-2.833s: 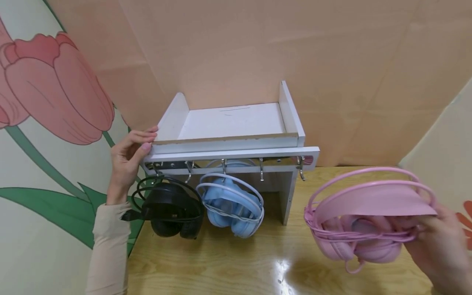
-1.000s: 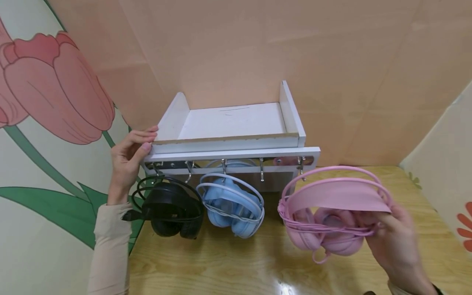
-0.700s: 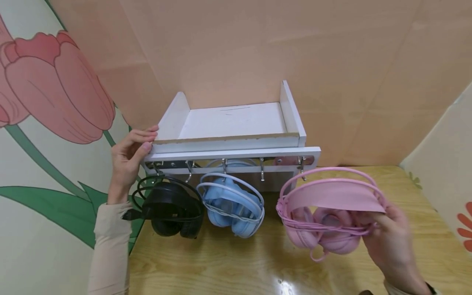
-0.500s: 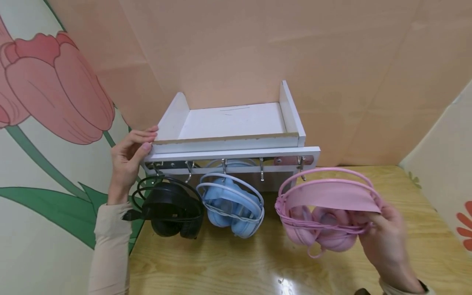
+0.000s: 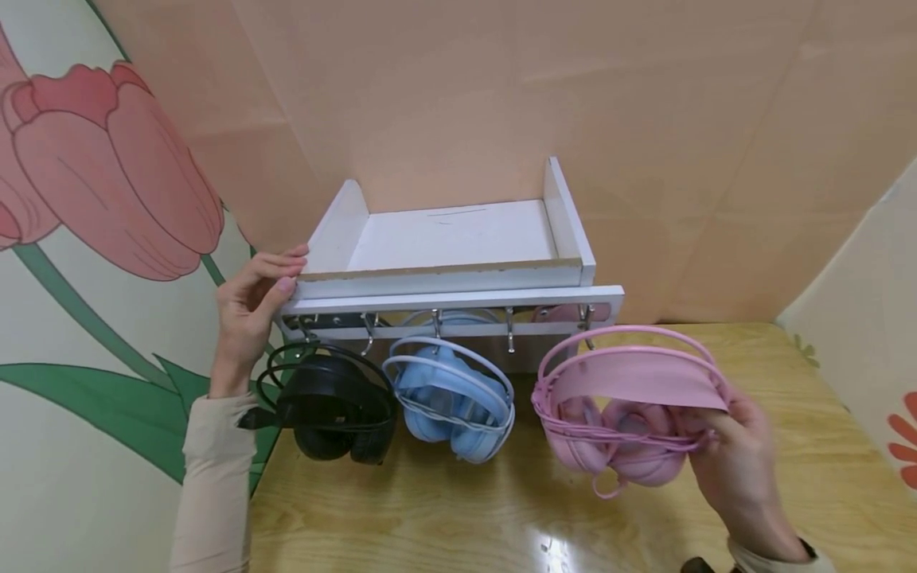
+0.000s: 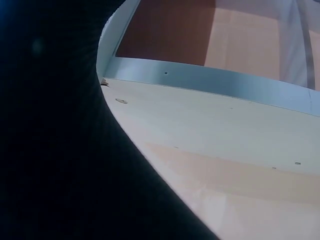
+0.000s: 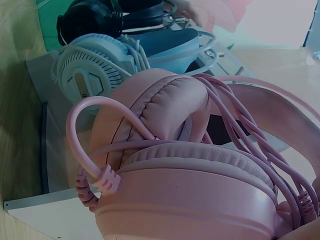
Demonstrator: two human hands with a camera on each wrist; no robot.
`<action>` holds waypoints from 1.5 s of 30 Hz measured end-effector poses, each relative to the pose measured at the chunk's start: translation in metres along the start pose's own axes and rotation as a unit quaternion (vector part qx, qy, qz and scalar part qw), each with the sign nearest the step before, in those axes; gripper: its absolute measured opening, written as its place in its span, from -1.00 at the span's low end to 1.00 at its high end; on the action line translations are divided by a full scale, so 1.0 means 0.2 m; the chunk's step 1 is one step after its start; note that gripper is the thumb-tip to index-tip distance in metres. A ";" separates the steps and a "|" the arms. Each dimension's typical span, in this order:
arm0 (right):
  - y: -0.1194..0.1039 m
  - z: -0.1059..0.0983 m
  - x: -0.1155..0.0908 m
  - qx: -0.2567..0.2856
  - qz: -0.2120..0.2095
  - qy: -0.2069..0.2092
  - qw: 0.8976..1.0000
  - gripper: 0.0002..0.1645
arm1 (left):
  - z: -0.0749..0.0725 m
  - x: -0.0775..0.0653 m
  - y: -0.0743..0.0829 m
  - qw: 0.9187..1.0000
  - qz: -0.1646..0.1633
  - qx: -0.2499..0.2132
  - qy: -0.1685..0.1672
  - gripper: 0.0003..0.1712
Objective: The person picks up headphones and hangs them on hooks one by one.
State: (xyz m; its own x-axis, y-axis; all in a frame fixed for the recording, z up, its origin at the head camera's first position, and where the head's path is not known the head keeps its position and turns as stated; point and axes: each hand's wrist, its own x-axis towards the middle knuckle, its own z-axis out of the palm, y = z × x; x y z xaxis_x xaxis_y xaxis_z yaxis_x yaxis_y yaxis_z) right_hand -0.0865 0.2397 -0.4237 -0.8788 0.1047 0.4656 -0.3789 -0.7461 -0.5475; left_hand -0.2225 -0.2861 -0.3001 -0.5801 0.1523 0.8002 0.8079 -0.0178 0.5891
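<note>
My left hand [image 5: 247, 306] grips the left front corner of a white shelf rack [image 5: 430, 282], thumb at the front edge and fingers against the side panel. In the left wrist view a dark shape hides much of the shelf rack [image 6: 210, 80]. My right hand [image 5: 741, 454] holds pink headphones [image 5: 637, 382] by their right side, with the cord wound around them. Their band lies just below the rightmost hook [image 5: 587, 322]; contact with it cannot be told. In the right wrist view the pink headphones [image 7: 185, 200] fill the front, earcups close together.
Black headphones [image 5: 325, 406] and light blue headphones [image 5: 451, 398] hang from the rack's hook rail [image 5: 473, 328]. A bare hook [image 5: 509, 330] sits right of the blue pair. Beneath is a wooden tabletop [image 5: 466, 517]. A wall with a painted tulip [image 5: 115, 167] stands at left.
My right hand has carried the pink headphones leftward to the rack's right end, more slowly over the last half second. My left hand and the hanging headphones stay put.
</note>
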 end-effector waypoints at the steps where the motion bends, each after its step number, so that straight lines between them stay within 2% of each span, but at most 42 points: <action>1: 0.00 0.00 0.00 -0.004 0.001 0.002 1.000 -0.43 | 0.00 0.00 0.00 1.000 0.000 0.000 0.000 -0.84; 10: 0.04 0.00 0.00 -0.018 0.016 0.015 1.000 -0.51 | 0.01 0.00 -0.01 1.000 0.004 0.000 0.001 -0.84; 16: 0.07 0.00 -0.01 -0.021 0.024 0.016 0.999 -0.47 | 0.00 0.00 -0.01 1.000 0.005 0.004 0.002 -0.83; 19: 0.08 0.00 -0.01 -0.024 0.022 0.012 0.999 -0.44 | 0.00 -0.01 -0.01 1.000 0.003 0.007 0.003 -0.83; 26: 0.09 0.01 -0.01 -0.057 0.018 0.031 0.998 -0.47 | 0.00 -0.01 -0.01 1.000 0.001 0.007 0.004 -0.82; 45: 0.10 0.02 0.00 -0.068 0.013 0.039 0.997 -0.50 | 0.00 -0.01 -0.01 1.000 -0.002 0.006 0.002 -0.83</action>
State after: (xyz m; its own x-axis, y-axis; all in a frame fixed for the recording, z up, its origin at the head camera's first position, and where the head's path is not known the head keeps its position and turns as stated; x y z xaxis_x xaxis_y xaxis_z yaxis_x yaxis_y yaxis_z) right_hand -0.0924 0.2210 -0.4323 -0.9066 0.1405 0.3979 -0.3868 -0.6535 -0.6506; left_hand -0.2223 -0.2860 -0.3022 -0.5843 0.1476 0.7980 0.8064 -0.0051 0.5914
